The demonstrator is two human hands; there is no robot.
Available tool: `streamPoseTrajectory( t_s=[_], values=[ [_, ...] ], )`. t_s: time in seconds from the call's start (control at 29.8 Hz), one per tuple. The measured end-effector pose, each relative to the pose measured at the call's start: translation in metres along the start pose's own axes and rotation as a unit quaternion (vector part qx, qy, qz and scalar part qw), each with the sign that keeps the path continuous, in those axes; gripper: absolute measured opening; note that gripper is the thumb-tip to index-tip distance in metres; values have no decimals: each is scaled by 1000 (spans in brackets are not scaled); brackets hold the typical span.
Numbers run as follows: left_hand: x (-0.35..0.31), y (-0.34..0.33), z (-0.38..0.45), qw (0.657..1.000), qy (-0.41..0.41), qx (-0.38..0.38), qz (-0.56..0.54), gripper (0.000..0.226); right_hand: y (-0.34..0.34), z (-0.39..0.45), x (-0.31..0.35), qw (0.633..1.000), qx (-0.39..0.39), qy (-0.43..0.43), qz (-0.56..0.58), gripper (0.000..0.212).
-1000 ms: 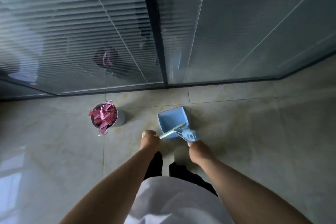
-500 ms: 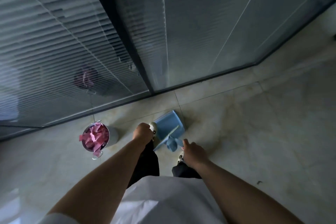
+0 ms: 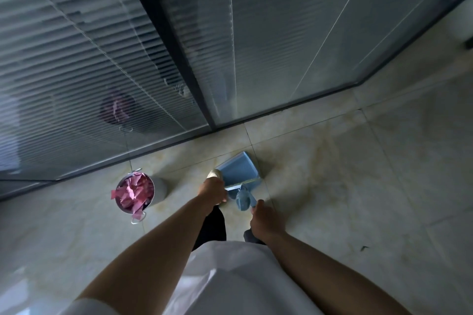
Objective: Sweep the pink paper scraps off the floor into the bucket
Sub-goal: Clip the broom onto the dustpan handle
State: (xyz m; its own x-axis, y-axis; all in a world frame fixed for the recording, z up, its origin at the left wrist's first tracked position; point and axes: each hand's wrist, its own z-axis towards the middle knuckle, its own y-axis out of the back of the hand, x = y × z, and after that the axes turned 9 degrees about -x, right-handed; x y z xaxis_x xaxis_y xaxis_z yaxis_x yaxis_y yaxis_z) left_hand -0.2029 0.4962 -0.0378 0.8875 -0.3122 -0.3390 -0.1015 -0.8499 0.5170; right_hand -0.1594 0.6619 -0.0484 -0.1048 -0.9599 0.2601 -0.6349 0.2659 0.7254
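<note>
A small metal bucket point(image 3: 160, 190) stands on the tiled floor to my left, filled with pink paper scraps point(image 3: 133, 192); some hang over its rim. A blue dustpan point(image 3: 239, 167) rests on the floor just ahead of my feet. My left hand point(image 3: 212, 190) is closed at the pan's rear edge. Just right of it, my right hand point(image 3: 266, 220) grips the handle of a small blue brush point(image 3: 243, 199), whose head sits behind the pan. I see no pink scraps lying on the floor.
A glass wall with blinds point(image 3: 179, 59) runs across ahead, with a dark frame post point(image 3: 184, 71) meeting the floor beyond the dustpan. My beige shoe point(image 3: 215, 174) shows beside the pan. A small dark speck point(image 3: 363, 248) lies on the tiles at right.
The view has tilted and swung to the right. The dustpan has turned, its mouth now pointing up and right. Both hands stay at the pan and brush, close to my feet.
</note>
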Motion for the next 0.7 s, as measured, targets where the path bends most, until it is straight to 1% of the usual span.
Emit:
streamPoseTrajectory(
  t_s=[0.1,0.2,0.27,0.34,0.4,0.47,0.54,0.57,0.64,0.7],
  values=[
    [-1,-1,-2,998,28,9,-63,30,-1,-1,3,999,-6,-26,35,29],
    [-6,-4,-7,995,60,-14,-76,21,2,-3,4,997,-15,-56,54,32],
    [-6,-6,-6,995,65,-19,-67,28,1,-5,6,996,-10,-63,62,33],
    [-7,-6,-8,996,57,-12,-65,30,0,-7,7,996,1,-62,68,32],
    [-6,-4,-12,994,65,-10,-87,24,-2,-6,8,994,17,-59,87,30],
    [-5,-2,-17,995,50,15,-85,14,-7,-3,8,990,43,-56,120,30],
    [-1,-1,-22,996,29,47,-70,26,-12,2,7,984,76,-60,149,32],
    [2,1,-25,996,28,56,-70,29,-13,4,8,981,83,-71,158,32],
    [7,3,-27,994,36,53,-91,24,-7,6,12,976,63,-101,180,25],
    [11,6,-29,990,59,51,-116,19,-3,10,19,974,39,-111,195,25]
  ],
)
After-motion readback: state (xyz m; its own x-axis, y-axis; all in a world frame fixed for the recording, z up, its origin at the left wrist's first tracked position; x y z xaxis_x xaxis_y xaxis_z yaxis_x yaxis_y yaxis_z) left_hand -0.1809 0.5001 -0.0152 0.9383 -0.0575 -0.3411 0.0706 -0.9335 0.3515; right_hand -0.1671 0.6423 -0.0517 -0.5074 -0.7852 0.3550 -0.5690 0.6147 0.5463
